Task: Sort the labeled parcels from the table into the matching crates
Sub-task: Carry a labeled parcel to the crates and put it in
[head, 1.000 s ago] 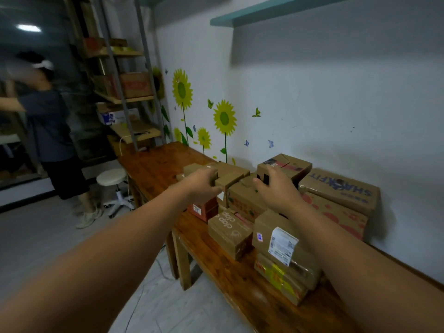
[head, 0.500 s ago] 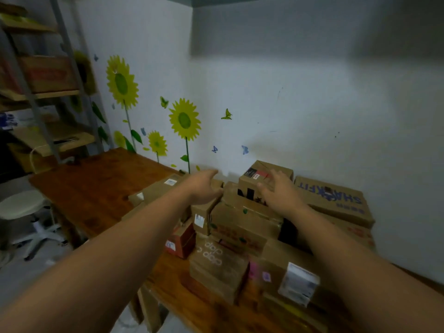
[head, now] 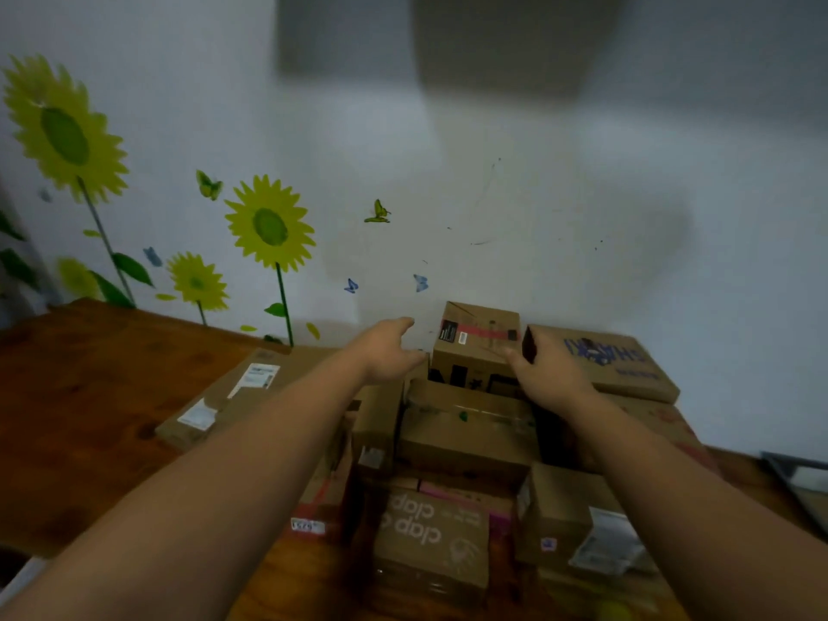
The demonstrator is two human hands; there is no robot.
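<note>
A: Quick pass. Which parcel is the target?

B: Looks like the small brown cardboard box with a red tape band and black label, at the counter's back edge against the wall, on top of the pile. That's a judgement from where both hands point.

A: Hands?

B: Left hand is spread loose, gripping nothing, just left of that box and a little short of its side. Right hand sits at the box's front right corner, between it and the long flat brown box with blue lettering. Fingers are curled near a dark flap there; can't tell whether it grips anything.

A: The key relation?

B: Box lies straight ahead, between the two hands. Its long axis runs away toward the wall, so the hands would close on its left and right sides. Right hand is nearer, about touching; left is apart.

A: Readable text?

B: "dap" in white, upside down, on the brown box at the counter's front edge. Blue lettering on the long box is upside down too, blurred, unreadable. White shipping labels on the flat brown parcel at the left and the front right box, too blurred to read.

A: Crates?

B: None in view. Wooden counter only.
</note>
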